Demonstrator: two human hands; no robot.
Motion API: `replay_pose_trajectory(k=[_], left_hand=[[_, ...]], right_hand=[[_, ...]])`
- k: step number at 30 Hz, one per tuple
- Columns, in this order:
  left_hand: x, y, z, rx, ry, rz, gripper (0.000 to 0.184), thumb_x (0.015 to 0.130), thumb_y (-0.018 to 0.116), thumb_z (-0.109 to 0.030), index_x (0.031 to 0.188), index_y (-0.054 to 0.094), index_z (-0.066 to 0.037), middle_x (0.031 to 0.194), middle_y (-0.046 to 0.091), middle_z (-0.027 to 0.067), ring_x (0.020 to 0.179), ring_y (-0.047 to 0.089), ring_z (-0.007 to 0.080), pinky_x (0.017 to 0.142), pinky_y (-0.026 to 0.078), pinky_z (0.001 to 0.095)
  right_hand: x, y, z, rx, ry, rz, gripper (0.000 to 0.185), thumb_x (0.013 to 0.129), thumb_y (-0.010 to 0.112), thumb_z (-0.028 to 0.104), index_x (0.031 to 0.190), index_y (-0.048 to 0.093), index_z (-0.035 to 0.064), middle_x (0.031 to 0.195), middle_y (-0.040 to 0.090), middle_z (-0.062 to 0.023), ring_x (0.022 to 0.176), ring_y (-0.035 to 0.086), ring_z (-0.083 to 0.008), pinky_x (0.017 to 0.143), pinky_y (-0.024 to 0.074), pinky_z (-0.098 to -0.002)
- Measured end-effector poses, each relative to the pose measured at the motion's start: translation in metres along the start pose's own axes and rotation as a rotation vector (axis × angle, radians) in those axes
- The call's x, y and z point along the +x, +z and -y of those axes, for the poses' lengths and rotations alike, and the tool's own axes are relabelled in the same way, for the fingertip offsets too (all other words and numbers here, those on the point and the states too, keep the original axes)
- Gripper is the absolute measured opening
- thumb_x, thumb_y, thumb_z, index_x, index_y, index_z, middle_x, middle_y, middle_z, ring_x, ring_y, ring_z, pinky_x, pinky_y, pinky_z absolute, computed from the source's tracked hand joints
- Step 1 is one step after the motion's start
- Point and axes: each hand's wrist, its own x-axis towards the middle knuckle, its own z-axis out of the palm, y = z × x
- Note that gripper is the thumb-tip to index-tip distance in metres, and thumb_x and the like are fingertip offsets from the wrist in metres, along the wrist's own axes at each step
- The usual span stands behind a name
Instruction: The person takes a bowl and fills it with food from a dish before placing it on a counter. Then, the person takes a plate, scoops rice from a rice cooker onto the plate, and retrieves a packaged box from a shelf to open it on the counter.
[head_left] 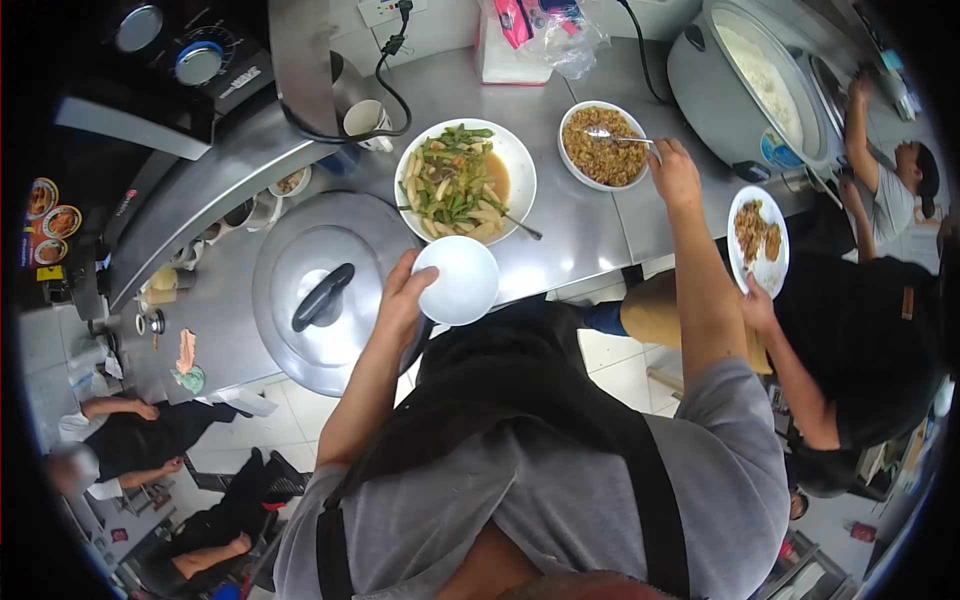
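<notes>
My left hand (403, 287) grips the rim of a small white bowl (460, 282), which shows nothing inside. My right hand (675, 172) is closed around the handle of a metal spoon (618, 137), whose head rests in a round white bowl of brown chopped food (603, 158). To the left of that bowl, a larger white bowl (519, 150) holds green and pale vegetables in broth (455, 180), with a second spoon (524, 227) leaning over its rim. The small bowl is just below this larger bowl, near the counter's front edge.
A large metal lid (290, 255) with a black handle lies left. At the upper right stands a big rice cooker (700, 95) full of rice. Beside my right arm a co-worker holds a plate of food (742, 203). A mug (366, 120) and a black cable are behind.
</notes>
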Motion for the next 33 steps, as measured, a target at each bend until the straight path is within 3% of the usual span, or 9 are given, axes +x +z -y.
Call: replay_pose_trajectory(k=[5, 7, 9, 10, 14, 21, 25, 28, 33], left_hand=[[0.001, 0.022, 0.003, -0.071, 0.039, -0.180, 0.029, 0.082, 0.055, -0.012, 0.108, 0.052, 0.000, 0.094, 0.059, 0.0079, 0.088, 0.055, 0.0156, 0.079, 0.044, 0.0277], [0.006, 0.029, 0.018, -0.114, 0.014, -0.226, 0.028, 0.082, 0.055, -0.012, 0.107, 0.052, 0.000, 0.095, 0.058, 0.0076, 0.088, 0.055, 0.0155, 0.079, 0.044, 0.0278], [0.012, 0.034, 0.032, -0.067, -0.059, -0.242, 0.029, 0.081, 0.056, -0.012, 0.107, 0.051, 0.000, 0.096, 0.058, 0.0082, 0.090, 0.055, 0.0157, 0.081, 0.043, 0.0274], [0.016, 0.039, 0.036, -0.061, -0.076, -0.242, 0.030, 0.081, 0.057, -0.012, 0.107, 0.051, 0.001, 0.097, 0.058, 0.0088, 0.091, 0.055, 0.0162, 0.083, 0.042, 0.0276], [0.038, 0.065, 0.031, -0.021, -0.082, -0.220, 0.031, 0.080, 0.058, -0.011, 0.108, 0.051, 0.001, 0.098, 0.058, 0.0091, 0.092, 0.055, 0.0163, 0.084, 0.042, 0.0279], [0.093, 0.091, 0.021, 0.063, -0.013, -0.041, 0.033, 0.081, 0.059, -0.010, 0.112, 0.051, 0.000, 0.102, 0.058, 0.0068, 0.096, 0.053, 0.0150, 0.086, 0.040, 0.0269], [0.106, 0.094, 0.020, 0.061, -0.024, 0.012, 0.032, 0.081, 0.059, -0.010, 0.111, 0.051, 0.000, 0.100, 0.058, 0.0069, 0.095, 0.053, 0.0149, 0.086, 0.039, 0.0267], [0.108, 0.090, 0.025, 0.104, -0.002, 0.024, 0.032, 0.081, 0.059, -0.010, 0.110, 0.051, 0.000, 0.097, 0.059, 0.0063, 0.089, 0.055, 0.0145, 0.078, 0.043, 0.0262], [0.097, 0.083, 0.027, 0.145, -0.070, 0.047, 0.033, 0.081, 0.058, -0.012, 0.112, 0.050, -0.003, 0.088, 0.060, 0.0056, 0.070, 0.058, 0.0123, 0.047, 0.045, 0.0247]], right_hand=[[0.052, 0.048, -0.054, -0.279, -0.028, 0.431, 0.027, 0.080, 0.059, 0.027, 0.098, 0.063, 0.0076, 0.106, 0.060, -0.0127, 0.099, 0.058, -0.0318, 0.080, 0.0488, -0.0425], [0.060, 0.072, -0.073, -0.295, -0.046, 0.446, 0.030, 0.080, 0.060, 0.032, 0.099, 0.064, 0.0092, 0.103, 0.062, -0.0130, 0.095, 0.059, -0.0326, 0.080, 0.0486, -0.0426], [0.071, 0.069, -0.073, -0.217, 0.029, 0.712, 0.026, 0.080, 0.061, 0.031, 0.091, 0.067, 0.0088, 0.090, 0.064, -0.0137, 0.089, 0.061, -0.0324, 0.078, 0.0494, -0.0407], [0.070, 0.067, -0.075, -0.162, -0.013, 0.668, 0.022, 0.080, 0.062, 0.028, 0.085, 0.067, 0.0073, 0.081, 0.064, -0.0133, 0.082, 0.062, -0.0327, 0.075, 0.0492, -0.0413], [0.064, 0.042, -0.063, 0.046, -0.227, 0.552, 0.016, 0.081, 0.057, 0.019, 0.086, 0.066, 0.0059, 0.088, 0.063, -0.0161, 0.081, 0.061, -0.0351, 0.075, 0.0481, -0.0463], [0.004, -0.012, -0.046, 0.279, -0.153, 0.224, 0.014, 0.079, 0.058, 0.007, 0.090, 0.066, 0.0073, 0.080, 0.060, -0.0128, 0.068, 0.060, -0.0327, 0.061, 0.0492, -0.0409], [-0.040, -0.049, -0.033, 0.201, -0.099, 0.259, 0.018, 0.077, 0.060, 0.005, 0.093, 0.067, 0.0092, 0.078, 0.060, -0.0100, 0.062, 0.060, -0.0306, 0.057, 0.0492, -0.0384], [-0.057, -0.043, -0.028, 0.180, -0.141, 0.259, 0.022, 0.077, 0.057, 0.002, 0.094, 0.068, 0.0105, 0.076, 0.059, -0.0077, 0.059, 0.060, -0.0275, 0.056, 0.0508, -0.0366], [-0.042, -0.005, -0.028, 0.099, -0.178, 0.231, 0.028, 0.074, 0.054, 0.000, 0.097, 0.067, 0.0089, 0.075, 0.057, -0.0091, 0.061, 0.061, -0.0278, 0.057, 0.0514, -0.0370]])
